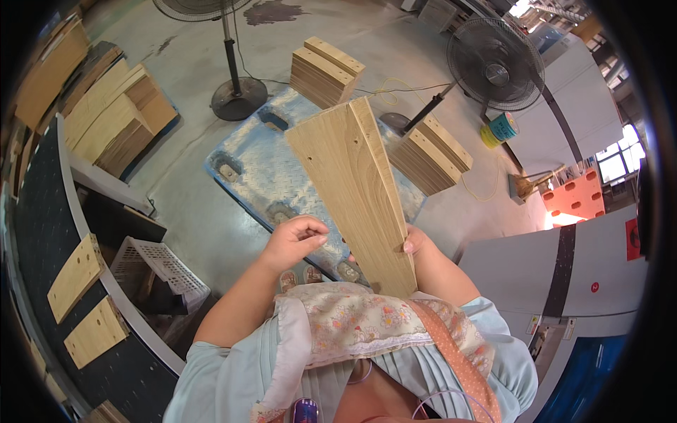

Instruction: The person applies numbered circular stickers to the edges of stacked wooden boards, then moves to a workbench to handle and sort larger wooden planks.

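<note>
My right hand [415, 240] grips long wood-grain boards [349, 185] near their lower end, thumb on the right edge. The front board is tilted, with two small holes near its far end; a second strip of wood shows along its right side. To the left of the boards is my left hand [297, 240], fingers loosely curled and nothing visible in it. Beneath both hands lies a worn blue plastic pallet [248, 164]. One stack of cut boards [320, 79] stands at its far end, another stack [423, 164] at its right side.
Two pedestal fans [239, 98] [496, 74] stand beyond the pallet, their cables across the floor. A conveyor [47, 211] at left carries two wooden pieces [76, 277] [98, 333]. Below it sits a white plastic crate [158, 264]. Grey machine housings [518, 264] line the right.
</note>
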Available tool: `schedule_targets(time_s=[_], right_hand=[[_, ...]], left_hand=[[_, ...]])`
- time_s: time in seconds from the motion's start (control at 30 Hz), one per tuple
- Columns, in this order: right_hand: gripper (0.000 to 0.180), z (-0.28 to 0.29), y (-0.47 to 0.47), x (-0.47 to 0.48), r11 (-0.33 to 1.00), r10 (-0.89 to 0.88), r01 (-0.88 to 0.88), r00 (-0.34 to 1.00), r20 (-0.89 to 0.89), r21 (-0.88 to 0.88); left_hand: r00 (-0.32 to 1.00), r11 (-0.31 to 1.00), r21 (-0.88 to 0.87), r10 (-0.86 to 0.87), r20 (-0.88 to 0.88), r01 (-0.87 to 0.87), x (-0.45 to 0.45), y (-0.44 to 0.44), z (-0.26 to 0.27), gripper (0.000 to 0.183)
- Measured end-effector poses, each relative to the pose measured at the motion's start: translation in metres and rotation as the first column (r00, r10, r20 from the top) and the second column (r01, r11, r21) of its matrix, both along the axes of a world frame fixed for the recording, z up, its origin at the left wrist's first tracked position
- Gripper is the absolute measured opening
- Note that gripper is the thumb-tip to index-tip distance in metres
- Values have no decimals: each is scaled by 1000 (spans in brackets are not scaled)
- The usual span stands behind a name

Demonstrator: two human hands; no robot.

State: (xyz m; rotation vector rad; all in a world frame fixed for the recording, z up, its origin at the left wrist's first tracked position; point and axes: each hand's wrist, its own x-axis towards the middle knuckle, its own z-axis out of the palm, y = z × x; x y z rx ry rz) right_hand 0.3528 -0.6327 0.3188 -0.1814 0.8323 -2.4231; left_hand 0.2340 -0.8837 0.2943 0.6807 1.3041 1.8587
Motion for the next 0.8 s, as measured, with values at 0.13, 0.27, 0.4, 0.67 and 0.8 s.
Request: schedule_targets(time_s=[0.13,0.27,0.4,0.67,0.8], right_hand=[[89,4,2,-3,1000,-8,7,999,48,16],[90,14,-1,-6,999,-9,6,997,78,47],[92,16,0,-14,997,37,-41,997,61,67],[92,20,0,-37,985,157,-150,985,-69,87],[92,7,-6,-52,972,234,-235,970,-58,-1]], left_hand=[[993,992,-79,106,46,-102,12,10,23,9],[983,977,-146,169,77,-157,19,12,31,8],[972,953,-225,223,70,-203,27,13,37,8],[927,913,-178,374,7,-367,40,14,39,5],[869,873,-165,480,124,-459,46,10,45,8]])
